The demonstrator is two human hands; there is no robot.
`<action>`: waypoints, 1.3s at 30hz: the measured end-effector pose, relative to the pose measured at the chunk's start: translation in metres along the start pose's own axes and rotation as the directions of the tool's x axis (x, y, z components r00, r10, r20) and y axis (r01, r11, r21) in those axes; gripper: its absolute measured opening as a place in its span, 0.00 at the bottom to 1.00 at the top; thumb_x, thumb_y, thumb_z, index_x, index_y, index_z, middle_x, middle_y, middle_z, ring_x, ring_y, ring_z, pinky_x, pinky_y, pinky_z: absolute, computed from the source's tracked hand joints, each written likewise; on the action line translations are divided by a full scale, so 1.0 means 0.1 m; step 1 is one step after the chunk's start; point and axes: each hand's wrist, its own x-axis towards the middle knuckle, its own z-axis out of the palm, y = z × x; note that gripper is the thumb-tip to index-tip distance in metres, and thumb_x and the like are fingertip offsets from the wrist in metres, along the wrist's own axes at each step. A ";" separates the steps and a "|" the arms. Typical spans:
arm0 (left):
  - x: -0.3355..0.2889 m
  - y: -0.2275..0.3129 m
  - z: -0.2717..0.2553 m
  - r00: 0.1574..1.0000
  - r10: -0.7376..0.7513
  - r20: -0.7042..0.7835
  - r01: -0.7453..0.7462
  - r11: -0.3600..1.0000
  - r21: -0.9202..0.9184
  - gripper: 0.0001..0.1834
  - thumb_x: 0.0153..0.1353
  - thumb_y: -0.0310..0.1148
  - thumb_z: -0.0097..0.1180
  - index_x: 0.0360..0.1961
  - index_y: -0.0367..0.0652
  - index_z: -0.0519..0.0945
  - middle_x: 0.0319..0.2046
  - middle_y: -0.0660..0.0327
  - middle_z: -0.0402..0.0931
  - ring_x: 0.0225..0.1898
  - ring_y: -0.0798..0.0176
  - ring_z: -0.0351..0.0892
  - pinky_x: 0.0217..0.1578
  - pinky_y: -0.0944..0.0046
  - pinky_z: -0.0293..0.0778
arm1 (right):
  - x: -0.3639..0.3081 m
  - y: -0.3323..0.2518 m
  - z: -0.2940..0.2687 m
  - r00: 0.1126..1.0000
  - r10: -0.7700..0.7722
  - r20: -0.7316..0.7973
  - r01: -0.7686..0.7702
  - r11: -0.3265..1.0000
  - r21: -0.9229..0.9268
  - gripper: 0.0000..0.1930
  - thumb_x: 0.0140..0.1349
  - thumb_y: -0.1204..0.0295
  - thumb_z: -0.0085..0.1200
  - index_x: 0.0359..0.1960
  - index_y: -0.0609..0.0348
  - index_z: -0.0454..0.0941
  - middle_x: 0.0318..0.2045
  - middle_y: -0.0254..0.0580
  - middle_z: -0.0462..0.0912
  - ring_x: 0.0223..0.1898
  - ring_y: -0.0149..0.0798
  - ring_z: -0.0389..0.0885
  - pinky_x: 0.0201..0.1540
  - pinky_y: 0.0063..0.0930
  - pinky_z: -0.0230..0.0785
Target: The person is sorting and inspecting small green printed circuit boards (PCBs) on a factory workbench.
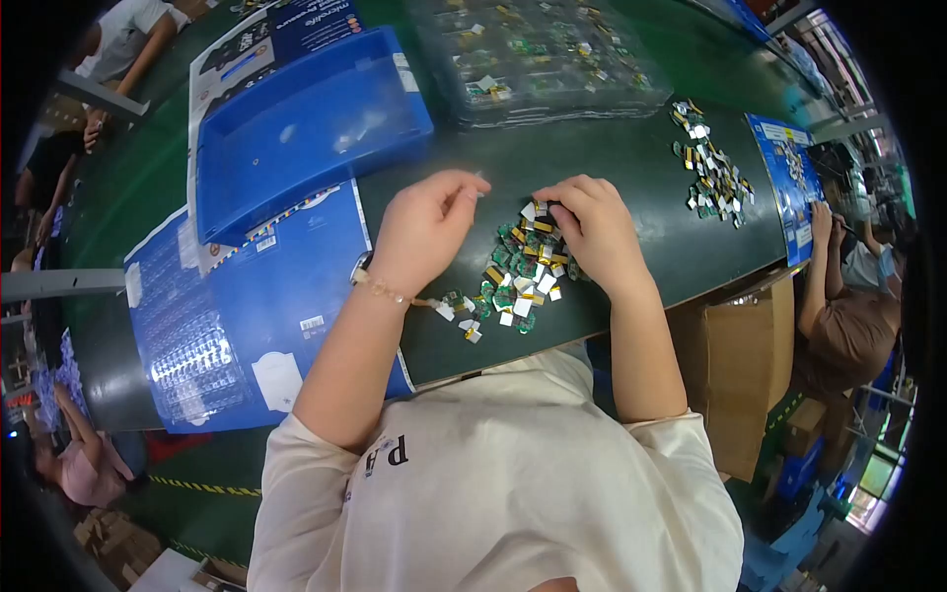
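A loose heap of small green circuit boards (pixel 503 259) with white and gold pieces lies on the dark green table in front of me. My right hand (pixel 597 232) is at the heap's upper right edge, thumb and fingers closed on a small board there. To the left of the heap, my left hand (pixel 431 222) is raised with its thumb and forefinger pinched together. A tiny pale bit shows at those fingertips, too blurred to name. A few boards (pixel 464 308) lie apart from the heap, near my left wrist.
A blue plastic bin (pixel 219 148) stands on blue printed sheets at the left, near bubble wrap (pixel 192 360). Stacked clear trays (pixel 552 109) of boards sit at the back. Another board heap (pixel 720 183) lies right. Below the edge is a cardboard box (pixel 735 380); co-workers sit at both sides.
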 end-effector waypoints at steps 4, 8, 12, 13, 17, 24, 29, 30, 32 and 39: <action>0.04 -0.30 0.03 0.999 -0.042 0.006 0.043 0.985 -0.167 0.10 0.66 0.29 0.49 0.43 0.41 0.80 0.22 0.70 0.72 0.25 0.78 0.67 0.28 0.76 0.63 | -0.09 0.02 0.07 0.995 0.096 -0.035 -0.097 0.995 -0.018 0.12 0.54 0.75 0.57 0.41 0.52 0.81 0.35 0.38 0.78 0.42 0.44 0.74 0.46 0.34 0.67; 0.08 -0.32 -0.02 0.996 -0.049 0.069 0.064 0.970 -0.234 0.10 0.66 0.30 0.48 0.43 0.41 0.81 0.23 0.70 0.73 0.25 0.78 0.66 0.28 0.77 0.64 | -0.02 0.02 0.06 0.992 0.124 0.004 -0.124 0.992 -0.003 0.12 0.54 0.74 0.59 0.42 0.52 0.81 0.35 0.37 0.77 0.40 0.43 0.74 0.44 0.33 0.68; 0.08 -0.32 -0.01 0.994 -0.068 0.080 0.087 0.959 -0.269 0.10 0.67 0.30 0.48 0.43 0.41 0.80 0.24 0.69 0.74 0.26 0.78 0.68 0.29 0.76 0.65 | 0.02 0.11 0.04 0.986 0.156 0.064 -0.159 0.986 0.047 0.11 0.51 0.75 0.61 0.38 0.56 0.80 0.32 0.38 0.77 0.37 0.42 0.75 0.40 0.32 0.69; 0.07 -0.34 -0.01 0.996 -0.061 0.066 0.077 0.961 -0.266 0.10 0.66 0.30 0.49 0.43 0.42 0.81 0.24 0.68 0.75 0.26 0.77 0.70 0.29 0.75 0.66 | 0.04 0.10 0.02 0.978 0.186 0.095 -0.194 0.977 0.083 0.08 0.52 0.75 0.61 0.35 0.57 0.79 0.30 0.38 0.78 0.35 0.39 0.76 0.39 0.30 0.69; 0.08 -0.37 -0.02 0.998 -0.042 0.054 0.055 0.962 -0.266 0.10 0.65 0.31 0.49 0.42 0.43 0.81 0.24 0.67 0.77 0.26 0.77 0.73 0.29 0.74 0.68 | 0.07 0.02 -0.05 0.890 0.379 0.255 -0.444 0.848 0.290 0.06 0.55 0.76 0.59 0.31 0.59 0.73 0.28 0.34 0.80 0.32 0.28 0.77 0.37 0.24 0.67; 0.05 -0.32 -0.05 0.998 0.010 0.066 0.016 0.925 -0.380 0.11 0.65 0.32 0.50 0.46 0.42 0.79 0.28 0.67 0.78 0.32 0.75 0.75 0.33 0.74 0.70 | 0.10 -0.30 -0.12 0.974 0.189 0.126 -0.225 0.754 0.617 0.07 0.59 0.78 0.55 0.36 0.60 0.69 0.31 0.35 0.81 0.36 0.25 0.78 0.38 0.19 0.67; -0.01 -0.01 -0.10 0.953 0.181 0.242 0.023 0.755 -0.655 0.30 0.60 0.26 0.56 0.63 0.43 0.62 0.46 0.61 0.73 0.47 0.70 0.72 0.43 0.72 0.72 | 0.33 -0.55 -0.02 0.987 0.131 0.089 -0.144 0.504 0.852 0.06 0.61 0.78 0.53 0.38 0.61 0.69 0.30 0.35 0.80 0.35 0.26 0.78 0.39 0.18 0.70; -0.04 0.07 -0.09 0.961 0.198 0.194 -0.034 0.780 -0.625 0.31 0.59 0.24 0.58 0.63 0.43 0.63 0.45 0.61 0.73 0.44 0.71 0.73 0.42 0.72 0.72 | 0.39 -0.61 0.01 0.983 0.157 0.099 -0.158 0.428 0.890 0.06 0.62 0.78 0.53 0.39 0.61 0.69 0.30 0.35 0.79 0.34 0.26 0.78 0.38 0.18 0.70; -0.05 0.16 -0.11 0.983 0.135 0.124 -0.027 0.776 -0.630 0.30 0.57 0.21 0.59 0.61 0.41 0.65 0.42 0.62 0.74 0.43 0.71 0.74 0.43 0.72 0.73 | 0.53 -0.70 0.07 0.990 0.124 0.065 -0.112 0.424 0.899 0.07 0.62 0.78 0.53 0.40 0.62 0.69 0.30 0.36 0.80 0.33 0.26 0.79 0.36 0.17 0.70; -0.06 0.12 -0.35 0.999 -0.040 -0.024 0.017 0.793 -0.609 0.20 0.63 0.24 0.53 0.56 0.37 0.70 0.38 0.64 0.76 0.38 0.74 0.75 0.40 0.73 0.72 | 0.75 -0.86 0.17 0.997 0.066 0.030 -0.063 0.584 0.809 0.14 0.60 0.78 0.54 0.47 0.65 0.69 0.32 0.39 0.81 0.33 0.26 0.79 0.35 0.19 0.71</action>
